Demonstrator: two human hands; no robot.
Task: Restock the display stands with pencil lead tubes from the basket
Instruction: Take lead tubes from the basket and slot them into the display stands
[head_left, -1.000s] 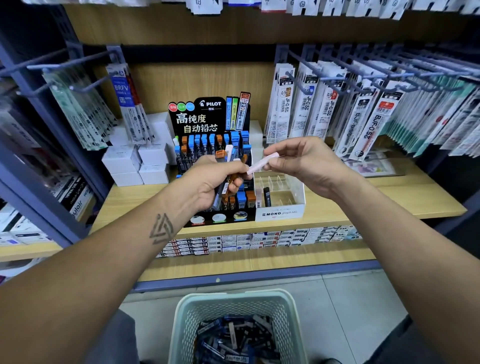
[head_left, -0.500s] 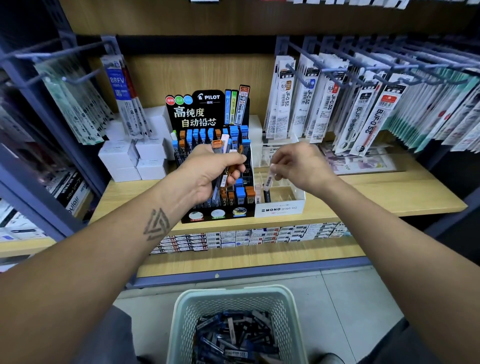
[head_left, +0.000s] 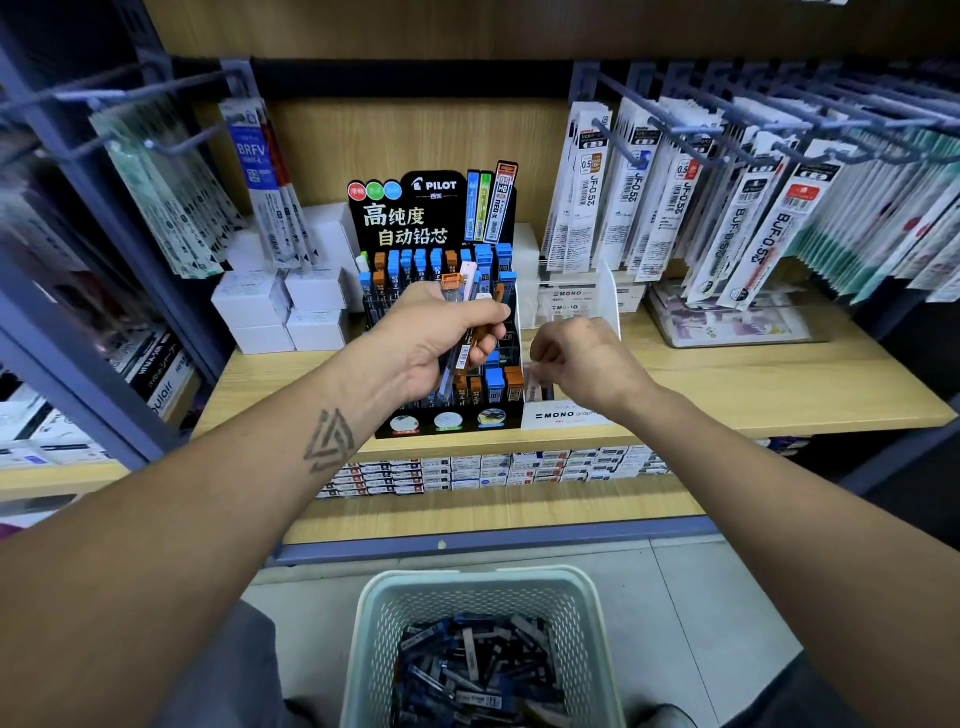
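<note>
Orange-capped and white pencil lead tubes (head_left: 460, 312) bunched in left hand (head_left: 441, 340), clamped tight before black Pilot stand (head_left: 415, 218). Right hand (head_left: 582, 358) curled over white Mono stand (head_left: 561, 415) — grip contents hidden. More tubes below in pale basket (head_left: 374, 613) — on floor.

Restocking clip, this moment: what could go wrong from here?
The left hand grips a fanned bunch of lead tubes above the Pilot stand; one could slip out and knock seated tubes. The right hand covers the clear Mono stand, so a tube might land in the wrong slot.
</note>
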